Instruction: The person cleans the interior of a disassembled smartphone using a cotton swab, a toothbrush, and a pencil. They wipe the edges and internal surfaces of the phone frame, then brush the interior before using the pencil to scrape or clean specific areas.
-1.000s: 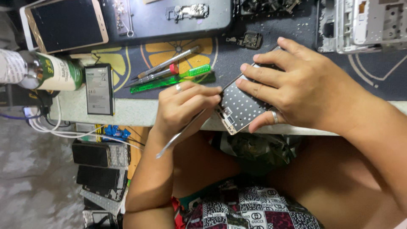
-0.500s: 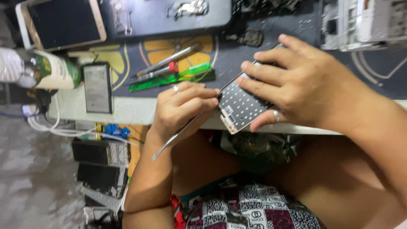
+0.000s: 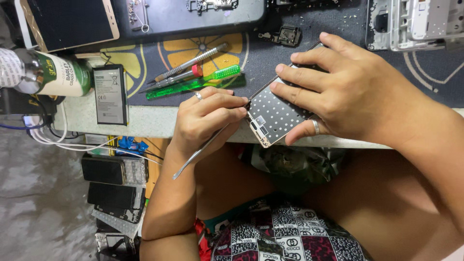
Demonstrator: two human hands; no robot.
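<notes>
Left hand (image 3: 205, 121) fingers pinch a metal pry tool (image 3: 198, 153) against the phone panel (image 3: 278, 116), which right hand (image 3: 357, 94) fingers clamp.

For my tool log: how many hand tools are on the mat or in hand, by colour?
Silver: 2, a driver on the mat and a pick in the left hand
Red-capped driver: 1
Green driver: 1
Total: 4

Left hand (image 3: 205, 118) shifted slightly, metal pry tool (image 3: 198, 153) angled lower
</notes>
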